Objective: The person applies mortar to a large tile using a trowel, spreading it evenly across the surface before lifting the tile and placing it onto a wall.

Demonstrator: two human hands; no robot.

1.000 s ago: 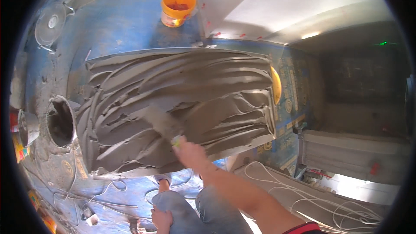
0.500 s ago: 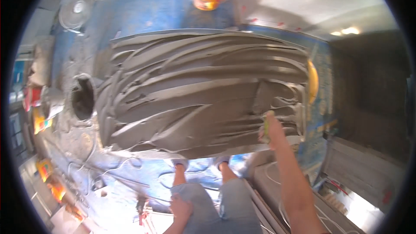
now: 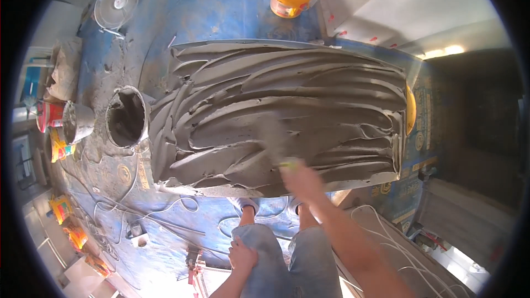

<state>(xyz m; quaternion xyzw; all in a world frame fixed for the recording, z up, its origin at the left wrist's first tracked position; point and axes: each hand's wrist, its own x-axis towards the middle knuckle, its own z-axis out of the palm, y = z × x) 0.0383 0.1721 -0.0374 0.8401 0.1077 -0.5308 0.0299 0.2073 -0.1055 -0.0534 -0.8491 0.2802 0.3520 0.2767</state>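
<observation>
A large rectangular slab lies before me, coated with wet grey mortar (image 3: 237,85) drawn into long curved ridges. My right hand (image 3: 303,180) is closed round the greenish handle of a trowel (image 3: 274,138). Motion blurs the trowel's blade, which is over the middle of the mortar, close to or touching it. My left hand (image 3: 243,254) rests on my left thigh, its fingers laid loosely over the denim with nothing in them.
Left of the slab stands a mortar-caked bucket (image 3: 145,127), with a smaller bucket (image 3: 81,123) beyond it. A yellow bucket (image 3: 291,8) sits past the far edge. Cables (image 3: 182,204) trail over the blue floor sheet near my feet. A clear round lid (image 3: 113,14) lies far left.
My right hand has swept the trowel leftward from the slab's right part to its middle. The whole view has shifted slightly. My left hand stays on my thigh.
</observation>
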